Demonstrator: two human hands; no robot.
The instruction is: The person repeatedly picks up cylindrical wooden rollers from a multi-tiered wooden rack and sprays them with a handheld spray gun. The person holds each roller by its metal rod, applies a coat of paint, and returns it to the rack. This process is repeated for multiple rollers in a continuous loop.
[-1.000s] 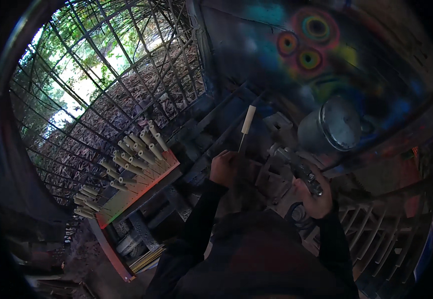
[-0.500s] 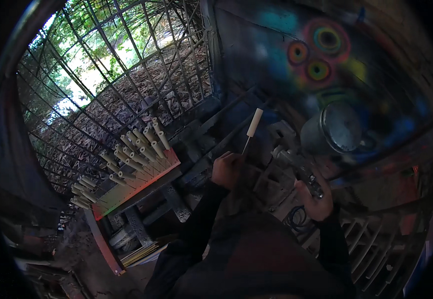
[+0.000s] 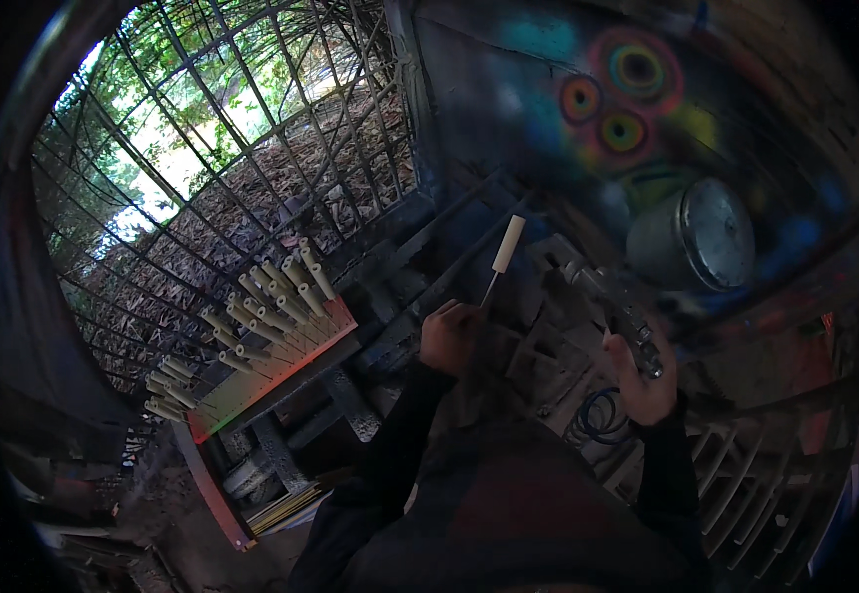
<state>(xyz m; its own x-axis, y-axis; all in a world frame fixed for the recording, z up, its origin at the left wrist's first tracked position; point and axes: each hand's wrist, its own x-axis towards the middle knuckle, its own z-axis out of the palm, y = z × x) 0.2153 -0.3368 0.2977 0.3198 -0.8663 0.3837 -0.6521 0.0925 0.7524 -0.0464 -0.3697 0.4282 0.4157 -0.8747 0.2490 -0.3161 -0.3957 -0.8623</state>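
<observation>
Between the fingers of my left hand [image 3: 447, 338], closed in a pinch, is a thin stick [image 3: 490, 290]. A plain cream cylinder [image 3: 510, 244] tops it, tilted slightly right. To the right, my right hand [image 3: 644, 381] wraps round a metal spray gun [image 3: 615, 301], its nozzle end toward the upper left. A round, lidded grey metal cup [image 3: 716, 234] sits beside the gun and appears joined to it; the joint is too dark to make out. Left of my hands, several similar cream cylinders [image 3: 273, 284] stand on thin sticks in a sloping board [image 3: 252, 383] stained orange, red and green.
A metal grille [image 3: 237, 128] stands behind the board, with dry leaves beyond. The dark panel [image 3: 509, 89] at upper right carries sprayed coloured rings. A coiled hose [image 3: 602, 415] lies below my right hand, near curved slats [image 3: 746, 484]. Yellow sticks [image 3: 286, 509] lie under the board.
My right hand has moved right with the spray gun, and the grey cup has shifted right and slightly up. My left hand and its cylinder have hardly moved.
</observation>
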